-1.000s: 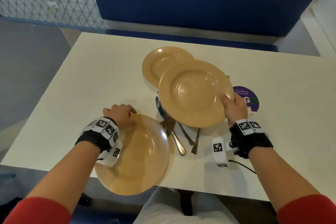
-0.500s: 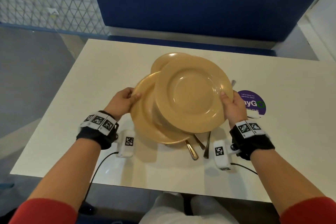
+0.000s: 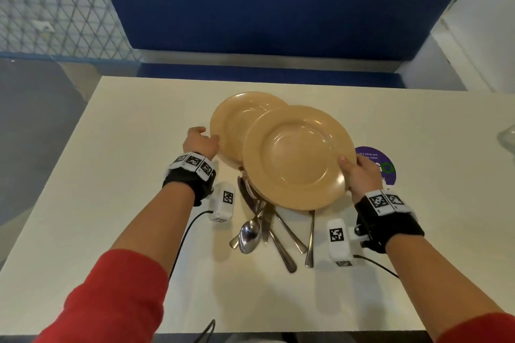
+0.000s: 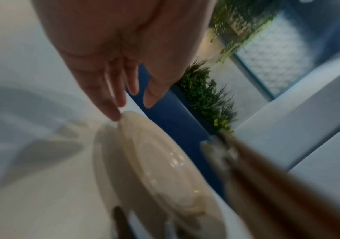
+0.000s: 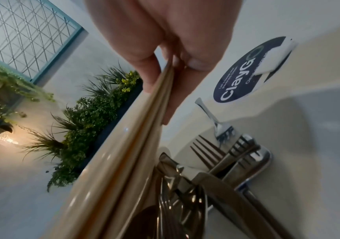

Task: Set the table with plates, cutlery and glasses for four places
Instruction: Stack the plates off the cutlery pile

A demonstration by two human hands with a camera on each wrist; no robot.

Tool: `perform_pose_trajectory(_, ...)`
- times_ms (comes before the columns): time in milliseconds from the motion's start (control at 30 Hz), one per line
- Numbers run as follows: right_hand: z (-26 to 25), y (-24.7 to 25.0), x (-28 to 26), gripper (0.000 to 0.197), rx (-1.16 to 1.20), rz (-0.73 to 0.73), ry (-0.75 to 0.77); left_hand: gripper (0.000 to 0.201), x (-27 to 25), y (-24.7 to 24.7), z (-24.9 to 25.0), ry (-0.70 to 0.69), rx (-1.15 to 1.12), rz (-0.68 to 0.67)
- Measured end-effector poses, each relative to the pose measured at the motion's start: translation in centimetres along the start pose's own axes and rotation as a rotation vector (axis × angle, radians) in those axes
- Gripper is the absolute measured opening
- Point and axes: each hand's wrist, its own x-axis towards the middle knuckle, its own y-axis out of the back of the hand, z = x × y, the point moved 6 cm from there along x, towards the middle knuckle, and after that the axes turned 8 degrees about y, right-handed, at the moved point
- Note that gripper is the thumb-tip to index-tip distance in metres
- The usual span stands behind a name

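Two tan plates show in the middle of the white table (image 3: 111, 175). My right hand (image 3: 349, 168) pinches the right rim of the front plate (image 3: 295, 159), held above a pile of cutlery (image 3: 267, 228). In the right wrist view, thumb and fingers of the right hand (image 5: 165, 67) clamp two stacked rims (image 5: 124, 161) over forks and knives (image 5: 226, 161). My left hand (image 3: 207, 139) is at the left rim of the back plate (image 3: 239, 117). In the blurred left wrist view, the left hand's (image 4: 132, 110) fingers are straight, with one fingertip touching the plate's (image 4: 161, 161) rim.
A purple round sticker (image 3: 381, 159) lies on the table right of the plates. A clear glass (image 3: 508, 139) shows at the right edge. A blue bench (image 3: 278, 8) runs along the table's far side. Bare tabletop lies to the left and near me.
My left hand carried a third plate from the near-left edge in under the right hand's plate, then moved to the back plate's left rim. The right hand stayed gripping.
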Motion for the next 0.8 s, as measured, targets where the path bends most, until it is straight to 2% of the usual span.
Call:
perform_pose_trajectory(67, 0.2, 0.5, 0.8, 0.020, 0.078, 0.033, -0.033, 0.053, 0.9, -0.7, 0.1, 0.026, 0.200, 0.037)
perform_pose_trajectory(167, 0.4, 1.0, 1.5, 0.018, 0.162, 0.050, -0.082, 0.030, 1.5, -2.7, -0.1, 0.009, 0.326, -0.083)
perform_pose_trajectory(233, 0.4, 1.3, 1.9, 0.024, 0.189, 0.079, -0.090, 0.020, 2.1, -3.1, 0.0, -0.002, 0.172, -0.143)
perform_pose_trajectory(267, 0.4, 1.4, 2.0, 0.025, 0.200, 0.084, -0.088, 0.018, 2.4, -3.1, 0.1, 0.013, 0.005, -0.166)
perform_pose_trajectory(333, 0.2, 1.3, 2.3, 0.020, 0.212, 0.081, -0.077, 0.010, 2.3, -2.9, 0.8, 0.044, -0.330, -0.227)
perform_pose_trajectory(367, 0.1, 1.3, 2.4, 0.016, 0.215, 0.082, -0.066, 0.013, 1.9, -2.6, 1.5, 0.022, -0.389, -0.247)
perform_pose_trajectory(467, -0.9, 1.5, 2.7, 0.020, 0.187, 0.104, -0.004, 0.015, 0.0, -2.7, 3.6, -0.106, -0.311, -0.312)
perform_pose_trajectory(600, -1.7, 2.7, 3.1, 0.031, -0.027, 0.116, 0.097, 0.017, -3.6, -5.0, 5.3, -0.219, -0.214, -0.438)
perform_pose_trajectory(700, -0.6, 4.6, 3.4, 0.038, -0.128, 0.100, 0.081, 0.020, -6.7, -8.0, 6.0, -0.248, -0.170, -0.523)
perform_pose_trajectory(800, 1.5, 7.8, 4.0, 0.047, -0.085, 0.135, 0.010, 0.027, -9.6, -12.0, 6.3, -0.243, -0.085, -0.590)
